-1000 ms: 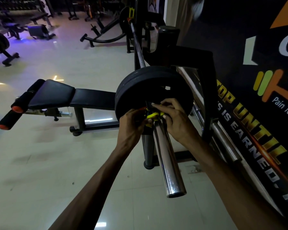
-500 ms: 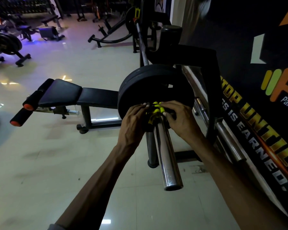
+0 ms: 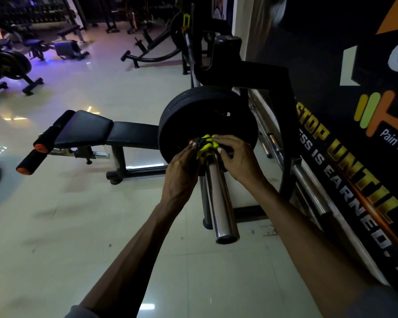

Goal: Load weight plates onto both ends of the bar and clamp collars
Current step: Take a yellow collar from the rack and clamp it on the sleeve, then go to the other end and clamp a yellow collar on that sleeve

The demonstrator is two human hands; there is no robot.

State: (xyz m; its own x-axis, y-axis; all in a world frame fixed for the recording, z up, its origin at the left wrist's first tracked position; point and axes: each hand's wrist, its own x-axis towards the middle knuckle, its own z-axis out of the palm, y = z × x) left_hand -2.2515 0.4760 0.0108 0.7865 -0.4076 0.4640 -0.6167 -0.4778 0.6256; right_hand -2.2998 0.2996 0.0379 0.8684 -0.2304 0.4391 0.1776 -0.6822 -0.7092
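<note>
A chrome bar sleeve [image 3: 221, 203] points toward me from a rack, its open end low in the middle. Two black weight plates [image 3: 193, 111] sit stacked on the sleeve. A yellow and black collar [image 3: 206, 144] wraps the sleeve right against the outer plate. My left hand [image 3: 182, 166] grips the collar from the left side. My right hand [image 3: 237, 159] grips it from the right, fingertips on the yellow part. The far end of the bar [image 3: 190, 53] carries another plate and a yellow collar [image 3: 186, 19].
A black bench [image 3: 97, 131] with orange-tipped foam rollers [image 3: 30, 161] stands left of the plates. The black rack upright [image 3: 262, 74] and chrome storage pegs [image 3: 308, 180] lie to the right along a dark printed wall. Other gym machines stand at the back left on the glossy tiled floor.
Both hands have slid the collar along the sleeve until it sits against the plate, and they have closed tighter round it. The view has shifted slightly.
</note>
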